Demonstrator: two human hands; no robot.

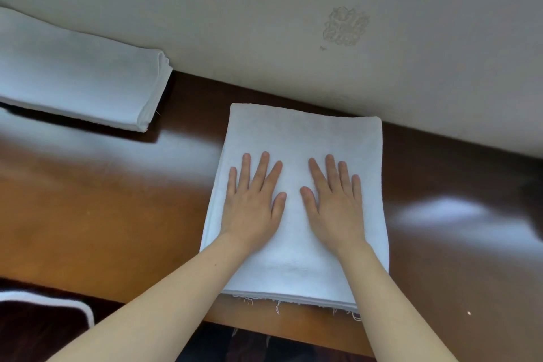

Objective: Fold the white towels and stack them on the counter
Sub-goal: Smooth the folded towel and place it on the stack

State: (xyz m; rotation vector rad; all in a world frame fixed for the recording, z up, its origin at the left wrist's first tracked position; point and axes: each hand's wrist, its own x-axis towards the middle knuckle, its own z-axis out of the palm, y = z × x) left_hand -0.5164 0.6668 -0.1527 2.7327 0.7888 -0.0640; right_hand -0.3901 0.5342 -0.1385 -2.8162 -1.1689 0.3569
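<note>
Both palms are down flat, and the grip is wide on each side: the left hand (pixel 252 203) and the right hand (pixel 336 203) lie side by side with fingers straight and slightly spread, curled round nothing, pressing on the top of a folded white towel (pixel 302 132). The thumbs point in toward each other with a narrow strip of cloth showing between them, and bare forearms run in from the near edge. The towel sits as a neat rectangle in the middle of the glossy brown bench (pixel 102 200), its far edge just beside the pale wall (pixel 235 9), its near edge at the bench's front lip, where loose threads (pixel 277 307) hang from the hem. Well apart to the far left, a second folded towel (pixel 73 73) rests on the bench against the wall, layered edges facing right. On the wall to the right there's a faint patterned mark (pixel 346 26). Low at near left lies something dark with white edging (pixel 44 311), perhaps fabric, too cropped to tell.
</note>
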